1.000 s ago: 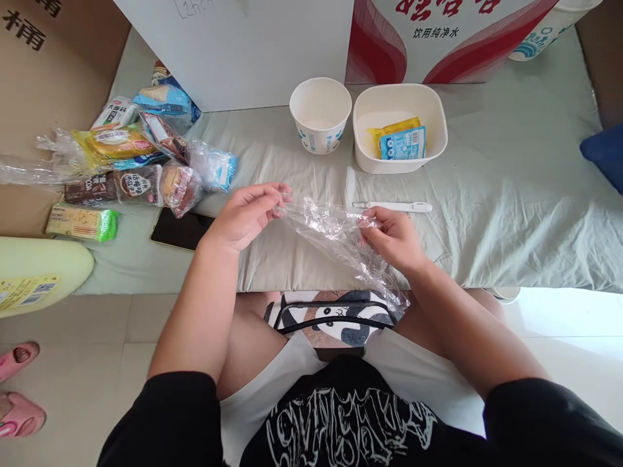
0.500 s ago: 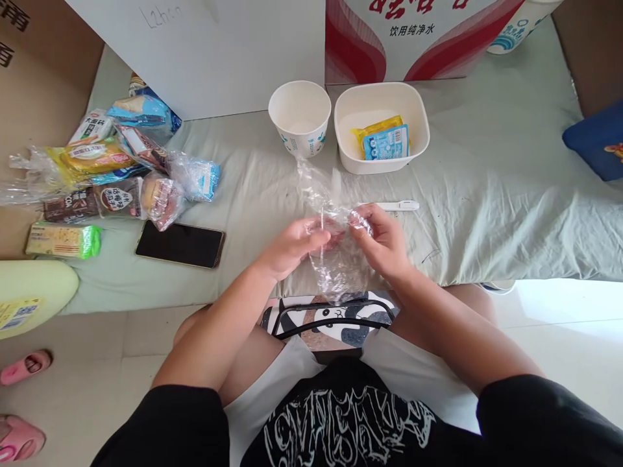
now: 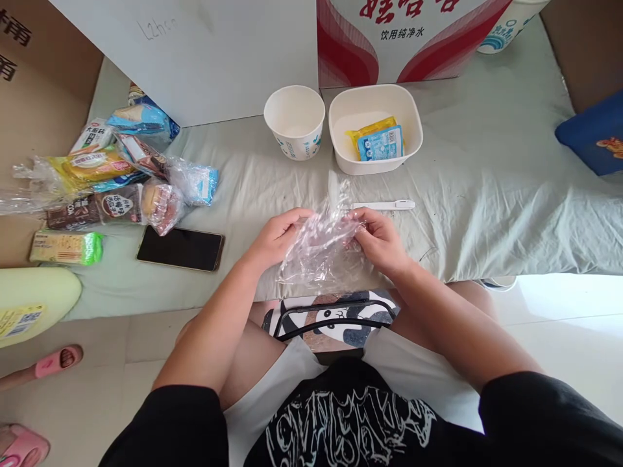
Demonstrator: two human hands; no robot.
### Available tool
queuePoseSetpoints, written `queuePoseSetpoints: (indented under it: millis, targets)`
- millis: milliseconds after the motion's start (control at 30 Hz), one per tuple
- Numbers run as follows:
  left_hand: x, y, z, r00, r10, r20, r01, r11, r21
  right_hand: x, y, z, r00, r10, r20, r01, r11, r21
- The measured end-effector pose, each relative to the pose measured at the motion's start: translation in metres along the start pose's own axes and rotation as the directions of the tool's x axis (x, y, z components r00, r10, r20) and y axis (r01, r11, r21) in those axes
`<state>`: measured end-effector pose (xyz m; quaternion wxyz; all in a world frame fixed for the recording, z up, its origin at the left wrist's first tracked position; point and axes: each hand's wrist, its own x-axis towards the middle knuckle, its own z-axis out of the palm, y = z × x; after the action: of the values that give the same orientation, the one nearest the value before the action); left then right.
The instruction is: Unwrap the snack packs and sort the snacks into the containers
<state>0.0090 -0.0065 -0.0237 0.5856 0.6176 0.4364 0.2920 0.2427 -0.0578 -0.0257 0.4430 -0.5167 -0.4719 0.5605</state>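
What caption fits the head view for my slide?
Both hands, left hand and right hand, hold a crumpled clear plastic bag over the cloth-covered table.

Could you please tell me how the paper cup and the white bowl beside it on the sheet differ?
The paper cup is round, with blue print on its side; the white bowl is wider, squarish with rounded corners, and plain. The cup looks empty, while the bowl holds a yellow packet and a blue packet. Both are white, open-topped and upright.

The red-and-white carton (image 3: 399, 39) reads "饮用纯净水"; the white board (image 3: 195, 58) bears handwritten "L2hcn".
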Motion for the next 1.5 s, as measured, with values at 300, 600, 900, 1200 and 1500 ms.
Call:
queuePoseSetpoints:
  millis: [300,600,900,1200,1500]
  targets:
    - [0.002,0.014,0.001,0.99,-0.04,-0.137,0.004,0.967,-0.253,0.007,0.003,-0.007,0.992,0.043,-0.117,-0.018,0.979,0.205]
    - [0.002,0.012,-0.003,0.927,-0.029,-0.374,-0.015,0.994,-0.113,0.0,0.002,-0.005,0.943,-0.191,-0.274,0.196,0.981,-0.009]
    - [0.006,0.013,0.007,0.936,0.012,-0.352,-0.097,0.97,-0.225,-0.003,0.0,0.0,0.993,0.115,-0.021,-0.111,0.983,0.143]
    - [-0.006,0.006,0.007,0.905,0.357,-0.233,-0.245,0.883,0.401,-0.001,-0.008,0.0,0.986,0.156,0.058,-0.166,0.882,0.44]
    - [-0.002,0.006,0.008,0.878,0.277,-0.39,-0.259,0.961,0.1,0.008,0.005,-0.012,0.952,0.056,-0.303,0.06,0.931,0.361]
